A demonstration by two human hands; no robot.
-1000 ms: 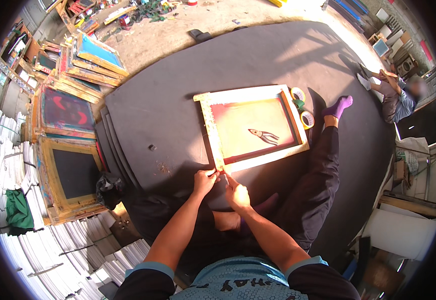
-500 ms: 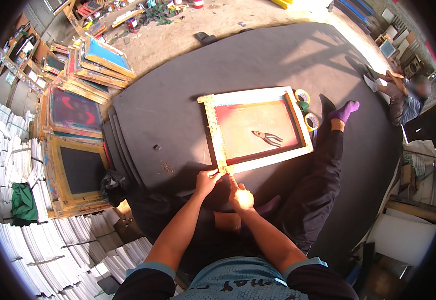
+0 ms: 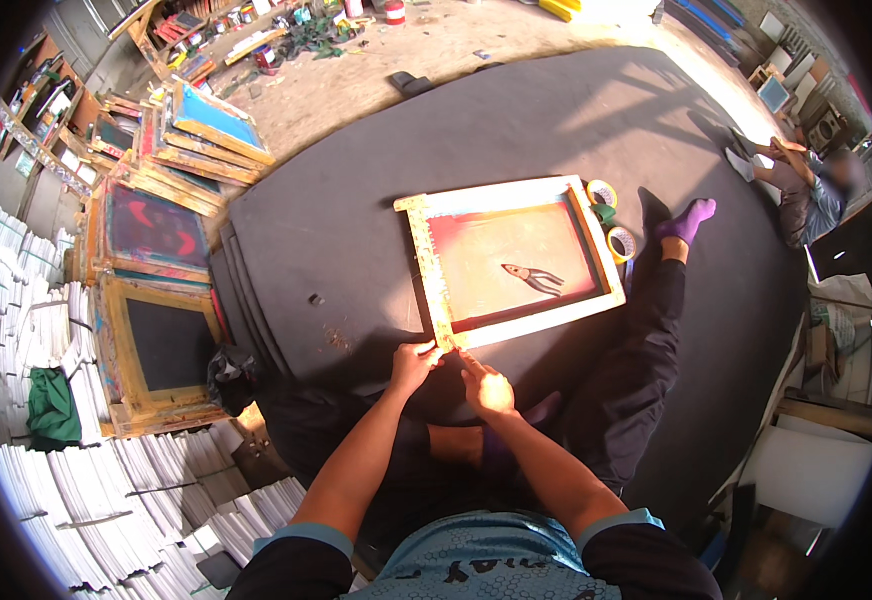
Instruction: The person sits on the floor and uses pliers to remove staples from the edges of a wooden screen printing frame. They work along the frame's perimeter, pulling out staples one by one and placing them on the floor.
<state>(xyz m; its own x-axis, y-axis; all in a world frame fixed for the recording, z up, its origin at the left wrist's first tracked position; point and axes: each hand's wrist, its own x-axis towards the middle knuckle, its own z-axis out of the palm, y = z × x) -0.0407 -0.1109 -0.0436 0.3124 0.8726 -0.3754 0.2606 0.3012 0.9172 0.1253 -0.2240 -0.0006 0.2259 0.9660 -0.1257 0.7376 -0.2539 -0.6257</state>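
A wooden screen-printing frame (image 3: 436,275) with a reddish, partly see-through mesh lies on the dark mat in front of me. At its near left corner, my left hand (image 3: 415,366) grips the wood between thumb and fingers. Just right of it, my right hand (image 3: 488,389) has its index finger at the same corner and its other fingers curled in. Whether something small is inside that hand is hidden. Pliers (image 3: 533,279) with dark handles rest within the frame's outline, slightly apart at the handles. Two tape rolls (image 3: 621,243) sit against the frame's right side.
The dark mat (image 3: 326,240) carries a small dark lump (image 3: 316,298). More frames (image 3: 161,345) lean in stacks at left, beside tied bundles of white sheets (image 3: 86,500). My leg with a purple sock (image 3: 694,220) stretches out at right. Another person (image 3: 806,190) sits at far right.
My right hand has shifted very slightly, its index finger still at the frame's corner. My left hand keeps its grip. The pliers and tape rolls have stayed in place.
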